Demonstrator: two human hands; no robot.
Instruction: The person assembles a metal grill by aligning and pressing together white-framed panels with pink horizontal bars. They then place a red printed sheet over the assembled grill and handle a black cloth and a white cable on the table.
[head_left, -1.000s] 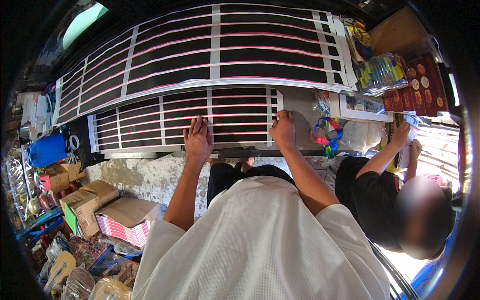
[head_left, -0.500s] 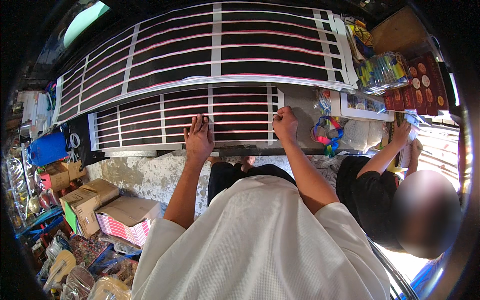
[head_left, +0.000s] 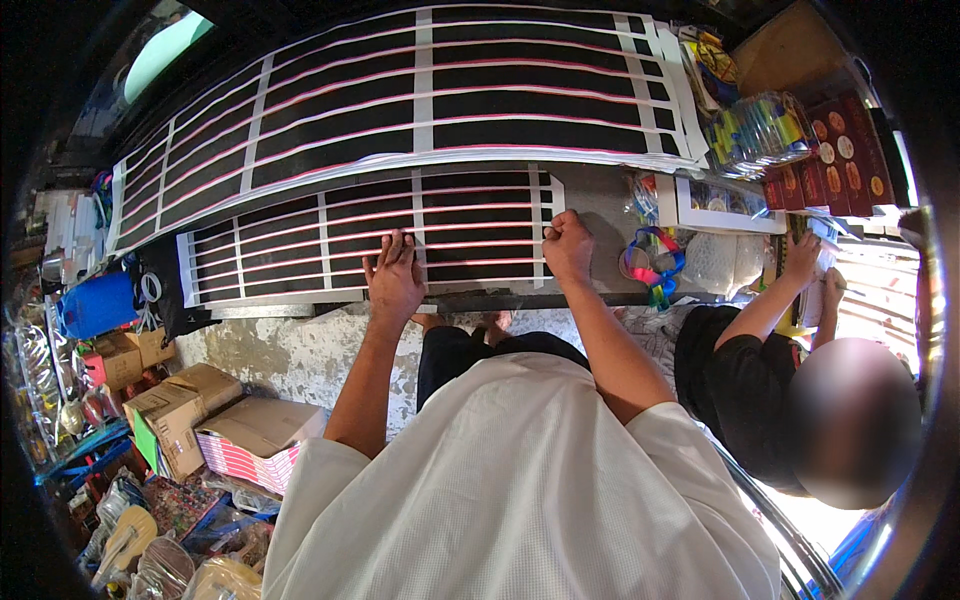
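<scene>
A long black sheet with white and pink lines lies on the near part of the grey table. My left hand rests on it right of the middle, palm down, fingers stretched out. At the sheet's right end, my right hand has its fingers bent in a pinch over the white margin. What lies between those fingertips is hidden. Beyond both hands, a stack of larger sheets with the same black panels and lines spreads across the far side.
Right of my right hand lie a colourful ribbon loop, bubble wrap and a white-framed box. A co-worker in a black shirt handles papers further right. Cardboard boxes and wrapped goods stand at the lower left.
Both my hands keep nearly the same places on the sheet. The view has shifted slightly; otherwise little differs.
</scene>
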